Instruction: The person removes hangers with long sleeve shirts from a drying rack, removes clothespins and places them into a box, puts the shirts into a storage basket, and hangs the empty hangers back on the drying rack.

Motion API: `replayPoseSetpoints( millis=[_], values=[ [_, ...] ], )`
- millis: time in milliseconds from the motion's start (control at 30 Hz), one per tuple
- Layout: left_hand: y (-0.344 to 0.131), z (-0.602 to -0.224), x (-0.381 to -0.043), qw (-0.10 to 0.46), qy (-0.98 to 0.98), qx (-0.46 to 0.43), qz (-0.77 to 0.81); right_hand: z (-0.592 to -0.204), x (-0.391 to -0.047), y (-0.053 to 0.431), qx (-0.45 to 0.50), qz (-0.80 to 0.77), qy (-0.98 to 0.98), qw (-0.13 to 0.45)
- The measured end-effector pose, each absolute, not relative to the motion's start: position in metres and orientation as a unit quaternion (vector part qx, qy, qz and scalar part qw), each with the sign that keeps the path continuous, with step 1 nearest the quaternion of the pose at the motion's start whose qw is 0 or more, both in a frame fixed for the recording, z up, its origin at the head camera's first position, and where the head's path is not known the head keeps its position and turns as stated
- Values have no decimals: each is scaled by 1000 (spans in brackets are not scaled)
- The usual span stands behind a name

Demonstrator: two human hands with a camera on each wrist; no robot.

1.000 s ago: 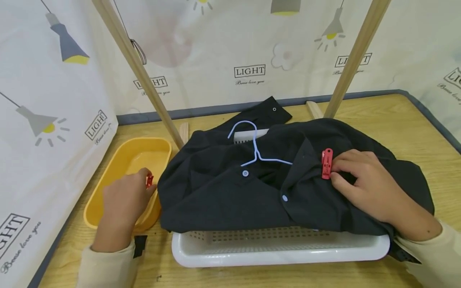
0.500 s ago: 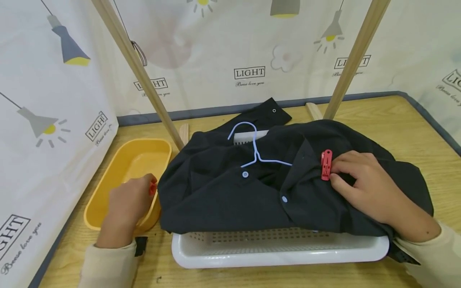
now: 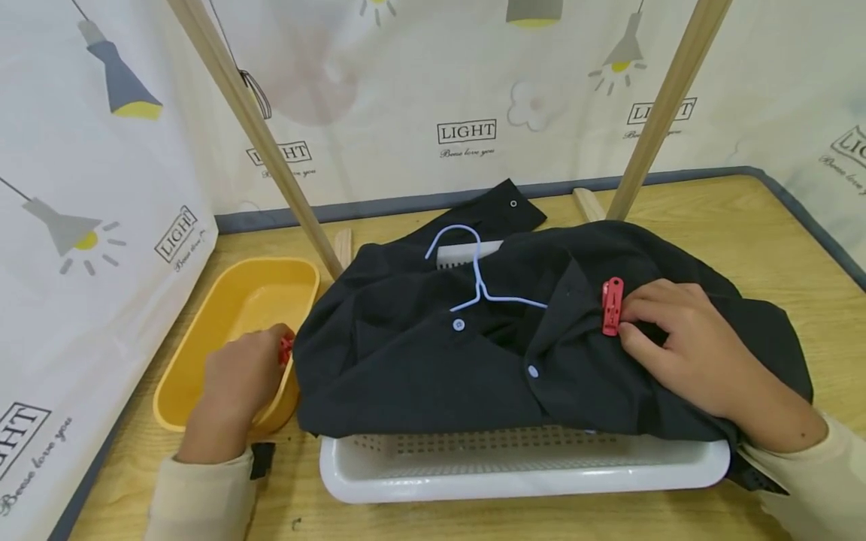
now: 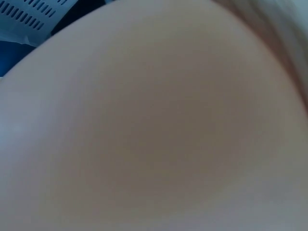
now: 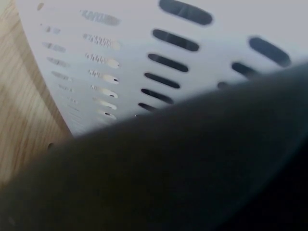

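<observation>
A black shirt (image 3: 433,383) with pale blue buttons lies spread over a white basket (image 3: 528,481). From its collar rises the hook of a light blue hanger (image 3: 477,282). One red clothespin (image 3: 612,306) sits on the shirt's right front. Beside that clothespin, my right hand (image 3: 683,342) pinches the dark cloth, thumb and fingertips right at its edge. My left hand (image 3: 243,379) is over the yellow tub (image 3: 223,300), gripping a red clothespin (image 3: 286,349) that shows only partly past the fingers. Blurred skin fills most of the left wrist view.
Two wooden poles (image 3: 271,150) (image 3: 670,113) stand behind the basket on the wooden table (image 3: 785,233). A black sleeve cuff (image 3: 497,207) reaches back between them. Slotted basket wall (image 5: 163,62) and dark cloth (image 5: 183,168) appear in the right wrist view.
My left hand has dipped slightly toward me and right over the tub's rim, still with the red clothespin. The right hand and shirt have stayed in place.
</observation>
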State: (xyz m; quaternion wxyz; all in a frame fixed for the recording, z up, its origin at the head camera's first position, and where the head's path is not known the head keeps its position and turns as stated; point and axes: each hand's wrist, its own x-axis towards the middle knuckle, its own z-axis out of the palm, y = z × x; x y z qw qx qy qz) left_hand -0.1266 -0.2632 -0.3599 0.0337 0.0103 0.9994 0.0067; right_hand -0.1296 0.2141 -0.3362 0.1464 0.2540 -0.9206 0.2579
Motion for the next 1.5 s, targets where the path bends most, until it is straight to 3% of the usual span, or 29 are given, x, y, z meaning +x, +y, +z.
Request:
replayPoseSetpoints(
  millis=[267, 433, 567, 700, 800, 933, 1267, 1500],
  values=[
    [-262, -358, -126, 45, 999, 8, 20, -335, -129, 214, 259, 257, -919, 149],
    [-261, -354, -124, 24, 999, -1, 27, -333, -130, 214, 265, 260, -916, 154],
    [-256, -348, -124, -35, 998, -29, 43, -333, -129, 214, 263, 261, -917, 150],
    [-248, -340, -124, -146, 987, -43, 57, -333, -129, 214, 262, 260, -917, 151],
    [-241, -335, -122, -223, 972, -30, 73, -333, -130, 214, 262, 259, -917, 154],
    [-232, -327, -116, -281, 955, -1, 94, -334, -130, 214, 263, 259, -917, 153],
    [-205, -311, -103, -347, 929, 85, 97, -334, -131, 213, 260, 256, -919, 152],
    [-188, -311, -94, -327, 927, 134, 121, -337, -131, 213, 261, 259, -918, 150]
  ],
)
